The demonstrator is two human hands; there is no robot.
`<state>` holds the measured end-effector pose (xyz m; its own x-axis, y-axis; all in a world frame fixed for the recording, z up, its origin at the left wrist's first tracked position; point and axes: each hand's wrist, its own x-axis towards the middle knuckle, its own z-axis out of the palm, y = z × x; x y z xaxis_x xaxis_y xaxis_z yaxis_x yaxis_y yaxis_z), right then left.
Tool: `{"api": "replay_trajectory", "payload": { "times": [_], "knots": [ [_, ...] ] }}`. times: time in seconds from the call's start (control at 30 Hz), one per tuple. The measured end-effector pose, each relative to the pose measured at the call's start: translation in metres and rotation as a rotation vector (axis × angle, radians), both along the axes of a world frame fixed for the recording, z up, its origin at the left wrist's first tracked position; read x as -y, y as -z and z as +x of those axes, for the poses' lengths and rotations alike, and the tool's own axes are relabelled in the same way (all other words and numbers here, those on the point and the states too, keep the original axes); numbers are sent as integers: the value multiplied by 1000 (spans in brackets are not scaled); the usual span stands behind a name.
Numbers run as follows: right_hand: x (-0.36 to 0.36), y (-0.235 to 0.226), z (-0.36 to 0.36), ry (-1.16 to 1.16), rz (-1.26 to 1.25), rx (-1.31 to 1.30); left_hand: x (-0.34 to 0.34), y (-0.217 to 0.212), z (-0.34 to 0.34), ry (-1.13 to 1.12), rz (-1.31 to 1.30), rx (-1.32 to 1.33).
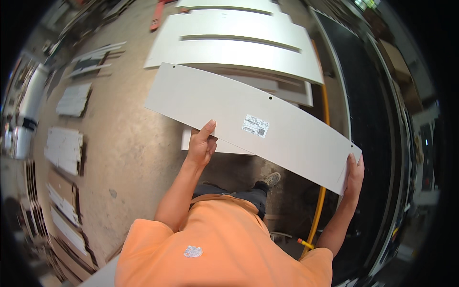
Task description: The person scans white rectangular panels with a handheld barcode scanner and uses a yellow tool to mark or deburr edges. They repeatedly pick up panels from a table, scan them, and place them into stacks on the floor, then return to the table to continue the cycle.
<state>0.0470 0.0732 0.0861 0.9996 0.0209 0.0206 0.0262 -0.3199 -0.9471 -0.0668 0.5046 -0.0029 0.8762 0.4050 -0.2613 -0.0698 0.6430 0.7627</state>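
A long pale grey furniture panel [215,100] is held up in front of me, its left end higher in the picture than its right. Three small dark holes show along its far edge, and a white printed label [255,126] sticks near its middle. My left hand [202,143] grips the near edge left of centre, thumb on top and the other fingers partly hidden underneath. At the right end, my right hand [354,176] clasps the short side, its thumb on the upper face. Beyond lies a stack of larger white panels [229,52], partly covered by the held one.
To my right runs a long black conveyor-like surface [363,105] with a pale metal edge. A yellow-orange hose or bar [319,210] passes beside it. Stacks of boards [64,149] lie on the concrete floor [126,143] at left. Something red [156,16] stands at the far end.
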Motion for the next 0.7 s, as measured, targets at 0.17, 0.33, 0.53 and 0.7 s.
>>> {"api": "replay_trajectory", "payload": {
  "times": [0.17,0.33,0.53,0.7],
  "knots": [
    [-215,58,-25,-436,-228,-34,-148,2,-179,-418,86,-118],
    [-407,100,-67,-767,-432,-115,-219,7,-326,-809,89,-271],
    [-623,157,-134,-1104,-314,-260,-276,23,-456,-1174,-1,-431],
    [-817,188,-218,-1388,-258,-348,-365,31,-554,-1356,14,-465]
  ]
}}
